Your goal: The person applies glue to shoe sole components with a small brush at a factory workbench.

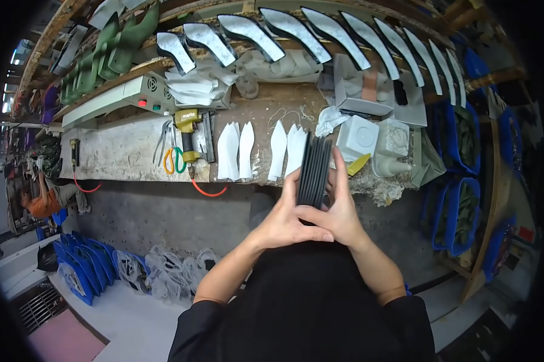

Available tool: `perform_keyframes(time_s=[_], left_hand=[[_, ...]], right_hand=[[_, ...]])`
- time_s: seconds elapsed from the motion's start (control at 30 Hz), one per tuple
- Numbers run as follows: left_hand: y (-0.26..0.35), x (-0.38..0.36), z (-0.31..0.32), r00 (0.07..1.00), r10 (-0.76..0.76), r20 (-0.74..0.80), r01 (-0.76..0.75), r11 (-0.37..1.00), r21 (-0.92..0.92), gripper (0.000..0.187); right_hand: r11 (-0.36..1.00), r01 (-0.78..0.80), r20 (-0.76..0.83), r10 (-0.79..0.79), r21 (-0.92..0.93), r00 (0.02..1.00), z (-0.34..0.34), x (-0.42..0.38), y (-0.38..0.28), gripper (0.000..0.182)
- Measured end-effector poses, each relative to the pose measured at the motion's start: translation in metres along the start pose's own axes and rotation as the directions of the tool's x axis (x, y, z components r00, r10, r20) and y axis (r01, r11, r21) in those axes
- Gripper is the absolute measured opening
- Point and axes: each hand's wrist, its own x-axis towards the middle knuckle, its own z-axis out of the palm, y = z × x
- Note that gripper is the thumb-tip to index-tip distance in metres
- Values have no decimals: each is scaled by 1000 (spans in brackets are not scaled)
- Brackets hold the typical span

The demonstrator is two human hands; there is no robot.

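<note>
A stack of thin black strips (314, 172) stands upright between both hands, over the front edge of the workbench (248, 136). My left hand (287, 220) wraps the stack's left side, and my right hand (342, 211) closes round its right side. The thumbs overlap below the stack, near its lower end. Just beyond the hands lie white sole-shaped pieces (278, 151) in small groups, some partly behind the stack. A crumpled white cloth (330, 120) and a white square container (357, 136) sit to the right.
A yellow-green stapler (188, 130), orange-and-green scissors (175, 160) and a red hose (208, 191) are left on the bench. Black-edged curved pieces (296, 35) line the rack above. Blue bins (456, 214) stand right; another person (42, 202) is far left.
</note>
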Motion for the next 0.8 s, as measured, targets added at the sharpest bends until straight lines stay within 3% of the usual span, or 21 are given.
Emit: perform_keyframes(time_s=[0.07,0.1,0.13,0.17,0.23,0.3,0.33,0.4,0.5,0.57,0.77,0.8], left_hand=[[-20,1,4,996,59,-68,-66,992,-103,112],[-25,-2,1,996,45,-79,-53,992,-113,112],[-31,-4,-5,997,-60,-39,45,949,-312,108],[-36,-9,-11,987,-158,19,146,855,-498,104],[-46,-20,-18,933,-294,208,340,525,-780,96],[-54,-34,-22,992,-86,96,118,314,-942,92],[-43,-34,-26,988,-151,43,86,287,-954,93],[-45,-44,-41,973,-228,-42,47,368,-928,94],[-43,-34,-44,992,-123,-31,5,279,-960,92],[-45,-33,-47,998,-21,-51,-46,201,-978,90],[-66,-45,-48,994,-88,-58,-33,267,-963,88],[-65,-43,-48,990,-125,-65,-30,264,-964,87]], right_hand=[[985,90,100,-106,147,989,-17,-1,23,125],[963,38,-7,-37,266,999,-27,-4,21,119],[924,4,-106,40,383,994,-41,-4,19,115],[980,-46,-260,96,193,961,-76,-5,40,93],[916,-388,-548,276,-97,789,-134,1,76,76],[718,-630,-581,388,-296,716,-183,6,139,69],[797,-566,-599,351,-211,719,-172,13,131,56],[781,-615,-438,519,-107,734,-184,37,138,46],[818,-560,-530,419,-132,737,-192,47,174,34],[659,-559,-472,333,-503,817,-200,37,166,30],[828,-324,-390,140,-458,910,-176,6,135,20],[767,-209,-326,0,-606,945,-176,11,144,19]])
